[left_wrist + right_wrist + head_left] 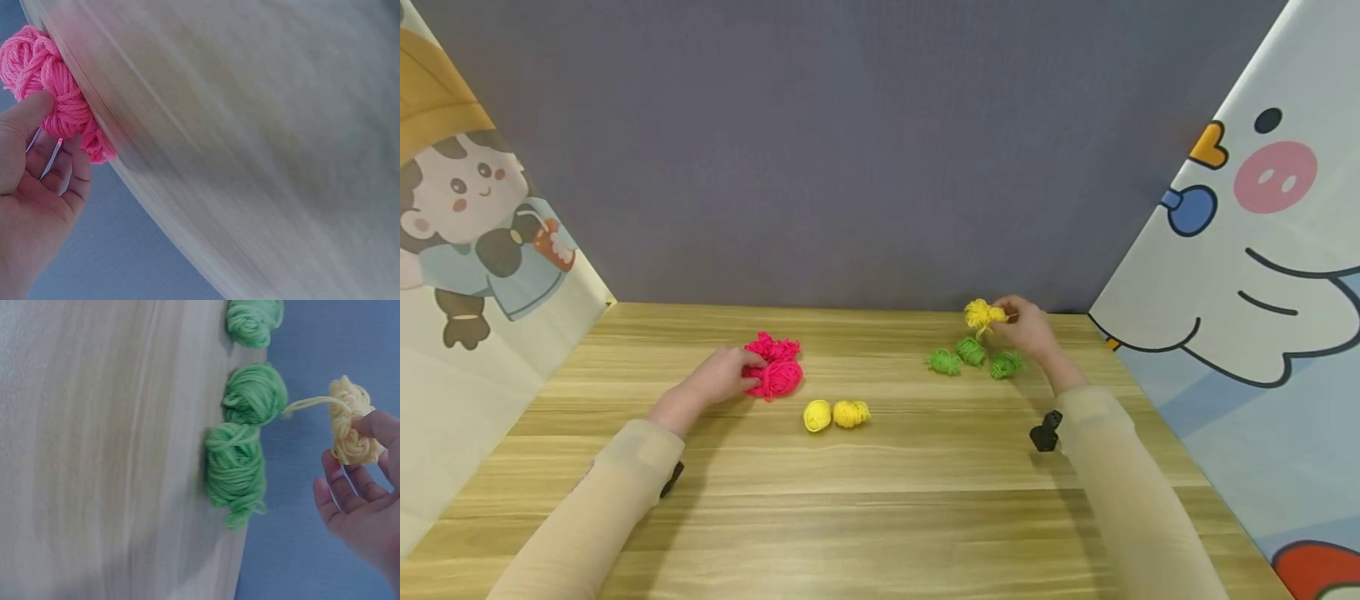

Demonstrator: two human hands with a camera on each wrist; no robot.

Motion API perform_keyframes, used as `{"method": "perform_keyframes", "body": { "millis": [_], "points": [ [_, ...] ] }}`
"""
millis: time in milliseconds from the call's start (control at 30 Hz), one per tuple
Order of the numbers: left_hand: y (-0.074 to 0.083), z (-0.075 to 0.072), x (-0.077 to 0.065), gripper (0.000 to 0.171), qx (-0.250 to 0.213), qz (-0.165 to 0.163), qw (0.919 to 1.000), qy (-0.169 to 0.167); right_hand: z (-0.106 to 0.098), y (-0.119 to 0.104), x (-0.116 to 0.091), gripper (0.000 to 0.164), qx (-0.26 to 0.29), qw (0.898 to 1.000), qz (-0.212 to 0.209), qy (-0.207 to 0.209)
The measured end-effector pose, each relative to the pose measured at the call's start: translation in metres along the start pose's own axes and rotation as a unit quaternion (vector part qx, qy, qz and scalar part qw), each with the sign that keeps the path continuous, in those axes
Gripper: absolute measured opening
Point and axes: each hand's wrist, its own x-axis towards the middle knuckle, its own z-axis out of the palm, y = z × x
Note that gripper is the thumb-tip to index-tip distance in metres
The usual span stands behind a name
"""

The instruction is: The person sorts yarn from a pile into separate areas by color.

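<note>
At the left of the table, my left hand (718, 375) pinches a bright pink yarn ball (65, 112) between thumb and fingers. More pink yarn (772, 346) lies right beside it, bunched in a cluster. Over at the back right, my right hand (1028, 327) holds a yellow yarn ball (983, 315) up off the table. From that ball a loose strand (312, 402) trails toward the green yarn balls. These green balls, one of them the middle green ball (972, 351), sit in a group just below the raised yellow one.
Two more yellow yarn balls, a round one (817, 415) and a looser one (851, 413), lie side by side near the table's middle. A grey panel (850, 167) stands along the back edge of the wooden table (865, 517). Printed panels flank both sides.
</note>
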Motion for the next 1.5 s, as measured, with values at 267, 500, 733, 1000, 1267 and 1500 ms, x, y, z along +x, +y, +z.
{"method": "perform_keyframes", "body": {
  "millis": [267, 500, 733, 1000, 1267, 1500],
  "points": [
    [-0.001, 0.000, -0.001, 0.022, 0.005, 0.004, 1.0000, -0.003, -0.012, -0.016, -0.007, 0.034, -0.021, 1.000, -0.010, 0.007],
    [-0.002, 0.000, 0.000, 0.022, 0.006, 0.002, 1.0000, 0.001, -0.020, -0.028, -0.015, 0.036, -0.023, 1.000, -0.010, 0.004],
    [-0.001, -0.001, 0.000, 0.022, 0.005, 0.001, 1.0000, -0.002, -0.023, -0.040, -0.020, 0.035, -0.012, 0.999, -0.031, 0.010],
    [-0.002, 0.000, 0.000, 0.022, 0.007, 0.002, 1.0000, -0.001, -0.028, -0.062, -0.029, 0.035, 0.009, 0.999, -0.040, 0.003],
    [-0.002, 0.000, 0.001, 0.023, 0.003, -0.008, 0.9999, -0.009, -0.026, -0.081, -0.042, 0.034, 0.021, 0.998, -0.055, 0.011],
    [-0.003, 0.001, 0.001, 0.023, 0.002, -0.008, 0.9999, -0.010, -0.022, -0.096, -0.053, 0.033, 0.043, 0.996, -0.074, 0.005]
  ]
}}
